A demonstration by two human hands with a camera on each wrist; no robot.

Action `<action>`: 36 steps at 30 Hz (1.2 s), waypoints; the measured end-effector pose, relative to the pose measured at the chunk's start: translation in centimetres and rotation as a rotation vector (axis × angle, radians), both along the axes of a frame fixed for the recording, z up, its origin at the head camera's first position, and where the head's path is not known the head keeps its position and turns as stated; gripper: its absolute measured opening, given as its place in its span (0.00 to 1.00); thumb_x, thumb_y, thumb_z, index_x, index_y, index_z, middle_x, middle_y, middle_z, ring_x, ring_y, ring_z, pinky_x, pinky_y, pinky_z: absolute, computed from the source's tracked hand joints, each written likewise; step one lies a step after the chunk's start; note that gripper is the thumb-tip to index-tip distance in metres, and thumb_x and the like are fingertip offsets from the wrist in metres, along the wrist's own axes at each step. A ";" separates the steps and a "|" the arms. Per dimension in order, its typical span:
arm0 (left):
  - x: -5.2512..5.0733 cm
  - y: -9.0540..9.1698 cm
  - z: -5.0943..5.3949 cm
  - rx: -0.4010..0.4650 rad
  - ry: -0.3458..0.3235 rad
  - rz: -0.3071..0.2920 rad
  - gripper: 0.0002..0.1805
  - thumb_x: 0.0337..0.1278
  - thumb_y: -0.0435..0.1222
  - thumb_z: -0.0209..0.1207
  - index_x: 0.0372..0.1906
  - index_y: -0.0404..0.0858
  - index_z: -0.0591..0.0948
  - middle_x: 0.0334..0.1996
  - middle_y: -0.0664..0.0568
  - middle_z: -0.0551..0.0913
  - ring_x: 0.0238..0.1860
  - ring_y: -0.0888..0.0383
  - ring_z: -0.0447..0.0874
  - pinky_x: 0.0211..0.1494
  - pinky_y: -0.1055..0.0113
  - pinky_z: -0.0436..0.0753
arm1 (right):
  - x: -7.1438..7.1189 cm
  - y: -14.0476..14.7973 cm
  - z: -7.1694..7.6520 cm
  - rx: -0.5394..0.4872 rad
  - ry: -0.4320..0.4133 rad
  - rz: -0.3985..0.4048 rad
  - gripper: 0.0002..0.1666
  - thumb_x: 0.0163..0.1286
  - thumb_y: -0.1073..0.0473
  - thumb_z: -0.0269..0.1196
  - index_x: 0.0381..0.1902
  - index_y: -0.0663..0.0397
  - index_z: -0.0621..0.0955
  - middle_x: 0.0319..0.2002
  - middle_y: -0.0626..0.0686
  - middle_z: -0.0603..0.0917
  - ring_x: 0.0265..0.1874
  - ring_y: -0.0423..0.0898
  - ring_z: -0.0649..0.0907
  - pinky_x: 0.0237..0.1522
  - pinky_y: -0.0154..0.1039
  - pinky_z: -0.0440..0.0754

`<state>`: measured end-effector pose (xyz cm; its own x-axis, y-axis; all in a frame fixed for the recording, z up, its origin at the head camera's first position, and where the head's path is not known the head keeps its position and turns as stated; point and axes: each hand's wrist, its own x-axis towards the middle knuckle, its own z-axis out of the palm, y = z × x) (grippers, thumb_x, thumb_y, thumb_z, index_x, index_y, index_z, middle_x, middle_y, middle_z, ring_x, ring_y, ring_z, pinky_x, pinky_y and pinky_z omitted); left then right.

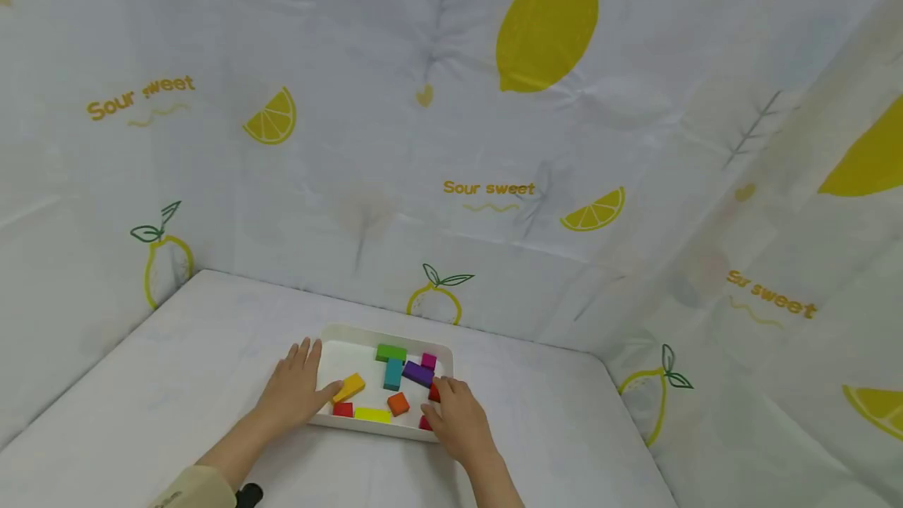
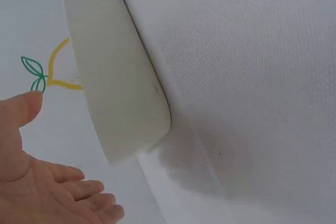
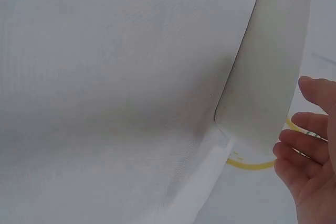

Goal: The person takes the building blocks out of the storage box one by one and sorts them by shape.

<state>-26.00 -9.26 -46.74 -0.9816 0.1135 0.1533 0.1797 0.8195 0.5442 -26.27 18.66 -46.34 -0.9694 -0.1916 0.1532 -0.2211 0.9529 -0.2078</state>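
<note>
A white tray (image 1: 377, 429) holding several coloured blocks stands on the table. My left hand (image 1: 291, 390) is at the tray's left side with fingers straight, its thumb over the near left corner by a yellow-orange block (image 1: 349, 388). At the right side my right hand (image 1: 460, 419) has its fingers slightly bent over the rim, near red blocks that it partly hides. The left wrist view shows the tray's outer wall (image 2: 118, 77) and my left hand (image 2: 50, 182), fingers spread. In the right wrist view my right hand (image 3: 310, 150) is beside the wall (image 3: 265, 72), fingers relaxed.
Inside the tray are green (image 1: 391, 353), teal (image 1: 393, 374), purple (image 1: 418, 373), magenta (image 1: 429, 361), orange (image 1: 398, 404), yellow (image 1: 372, 415) and red (image 1: 342, 410) blocks. White cloth (image 1: 557, 429) covers the table. Behind it hangs a lemon-print curtain (image 1: 353, 179).
</note>
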 end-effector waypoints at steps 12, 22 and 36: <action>-2.3 -1.3 -0.2 0.355 -0.247 0.089 0.31 0.71 0.37 0.43 0.68 0.17 0.60 0.66 0.21 0.66 0.66 0.26 0.67 0.68 0.37 0.72 | -0.4 0.7 -0.6 -0.065 0.031 0.023 0.16 0.62 0.57 0.69 0.46 0.58 0.85 0.45 0.55 0.86 0.45 0.51 0.84 0.55 0.49 0.86; -2.9 -1.3 -0.6 0.471 -0.284 0.118 0.28 0.65 0.26 0.37 0.69 0.17 0.59 0.67 0.22 0.65 0.69 0.28 0.64 0.74 0.38 0.66 | -1.6 0.6 0.3 -0.106 0.024 -0.008 0.16 0.61 0.63 0.70 0.48 0.61 0.85 0.44 0.58 0.87 0.43 0.51 0.84 0.51 0.47 0.87; -3.0 -1.3 -1.0 0.478 -0.275 0.123 0.29 0.63 0.23 0.36 0.69 0.18 0.59 0.68 0.22 0.65 0.70 0.28 0.63 0.73 0.39 0.67 | -3.8 0.0 -0.7 0.053 0.016 0.043 0.09 0.62 0.65 0.68 0.41 0.59 0.87 0.37 0.53 0.87 0.35 0.46 0.80 0.48 0.42 0.87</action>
